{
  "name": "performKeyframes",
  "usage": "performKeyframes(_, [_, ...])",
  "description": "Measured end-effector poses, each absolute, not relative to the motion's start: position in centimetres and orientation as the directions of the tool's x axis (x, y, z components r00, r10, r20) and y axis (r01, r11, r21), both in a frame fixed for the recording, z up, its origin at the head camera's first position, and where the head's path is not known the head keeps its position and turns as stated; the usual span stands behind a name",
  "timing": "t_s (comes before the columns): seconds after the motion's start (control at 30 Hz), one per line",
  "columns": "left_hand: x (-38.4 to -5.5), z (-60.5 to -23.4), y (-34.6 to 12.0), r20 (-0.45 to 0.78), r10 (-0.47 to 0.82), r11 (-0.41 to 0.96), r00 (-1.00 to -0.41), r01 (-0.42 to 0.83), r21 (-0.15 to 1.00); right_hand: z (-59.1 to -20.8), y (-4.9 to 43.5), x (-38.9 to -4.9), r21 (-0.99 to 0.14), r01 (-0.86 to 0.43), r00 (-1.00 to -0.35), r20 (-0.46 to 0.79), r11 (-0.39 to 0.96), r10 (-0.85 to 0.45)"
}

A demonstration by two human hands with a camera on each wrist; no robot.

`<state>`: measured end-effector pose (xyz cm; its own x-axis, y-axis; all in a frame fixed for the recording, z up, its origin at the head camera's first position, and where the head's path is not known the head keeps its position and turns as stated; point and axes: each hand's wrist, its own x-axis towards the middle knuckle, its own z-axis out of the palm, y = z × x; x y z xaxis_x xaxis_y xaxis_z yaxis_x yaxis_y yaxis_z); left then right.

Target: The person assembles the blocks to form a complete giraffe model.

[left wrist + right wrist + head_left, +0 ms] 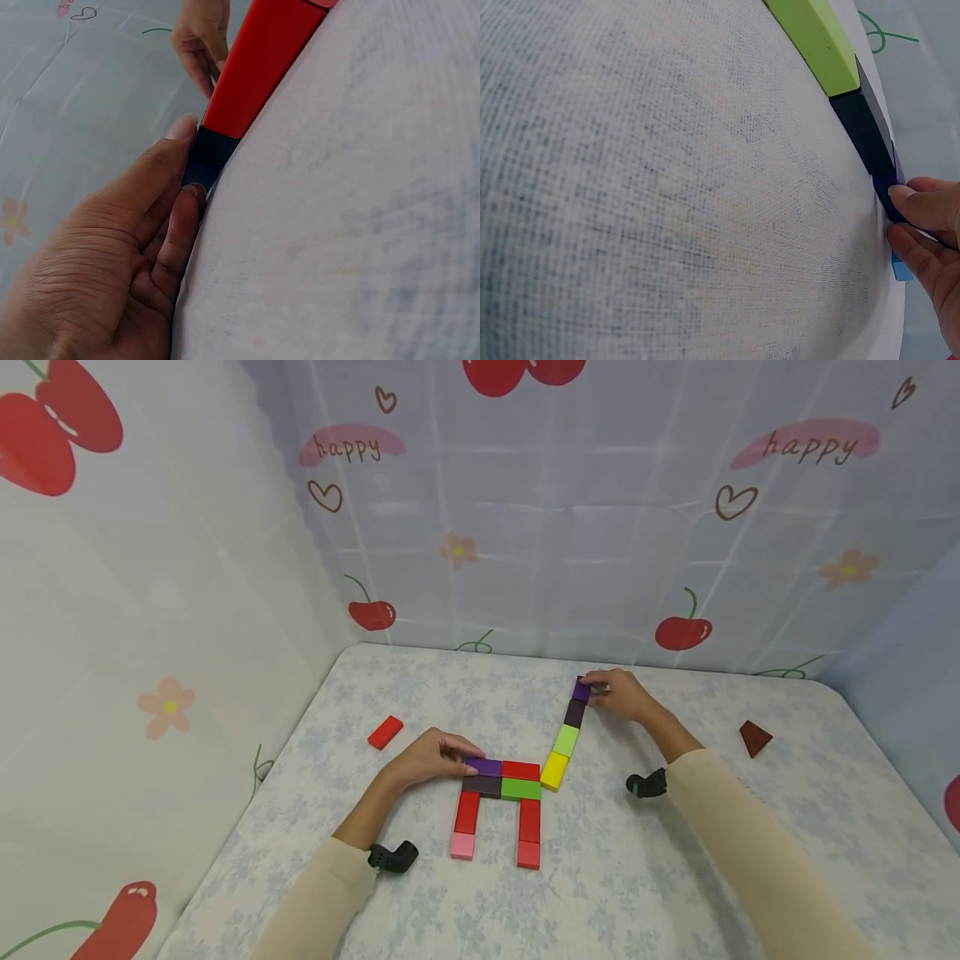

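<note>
My left hand [426,755] pinches the left end of a purple block [486,767] in a flat arrangement on the table. A red block [521,770] sits beside it, with a black block [482,787] and a green block [521,789] in the row below. Two legs of red and pink blocks run down from these. From the right corner slants a line of yellow [554,772], lime [566,742] and black [574,713] blocks. At its far end my right hand [619,693] pinches another purple block [581,688]. The right wrist view shows a light blue block [901,268] just past those fingers.
A loose red block [386,732] lies left of the arrangement. Far to the right is a brown wedge-shaped block [755,738]. Printed curtains [555,510] stand behind and to the left of the cloth-covered table [600,893].
</note>
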<state>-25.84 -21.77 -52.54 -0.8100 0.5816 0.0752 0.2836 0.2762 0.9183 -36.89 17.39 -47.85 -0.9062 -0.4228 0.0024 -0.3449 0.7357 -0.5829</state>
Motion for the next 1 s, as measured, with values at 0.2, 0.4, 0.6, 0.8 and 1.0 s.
performKeyframes(0.2, [-25.76, -52.67, -21.75, 0.067, 0.578, 0.288, -0.813, 0.28, 0.916, -48.18, 17.11, -37.08, -0.585, -0.33, -0.911, -0.009, 0.741, -0.413])
performKeyframes(0.4, [-25.78, -52.64, -21.72, 0.068, 0.576, 0.286, -0.814, 0.279, 0.917, -48.15, 17.05, -37.09, -0.578, -0.354, -0.905, 0.014, 0.735, -0.425])
performKeyframes(0.6, [-25.8, -52.44, -21.66, 0.07, 0.576, 0.277, -0.814, 0.276, 0.92, -47.96, 17.15, -37.11, -0.576, -0.365, -0.901, 0.022, 0.732, -0.432])
performKeyframes(0.8, [-25.71, -52.26, -21.65, 0.062, 0.576, 0.278, -0.815, 0.267, 0.923, -47.9, 17.21, -37.09, -0.563, -0.391, -0.888, 0.023, 0.728, -0.459])
performKeyframes(1.0, [-25.72, -52.31, -21.75, 0.066, 0.576, 0.28, -0.815, 0.272, 0.921, -47.81, 16.7, -36.91, -0.495, -0.466, -0.852, 0.029, 0.733, -0.522])
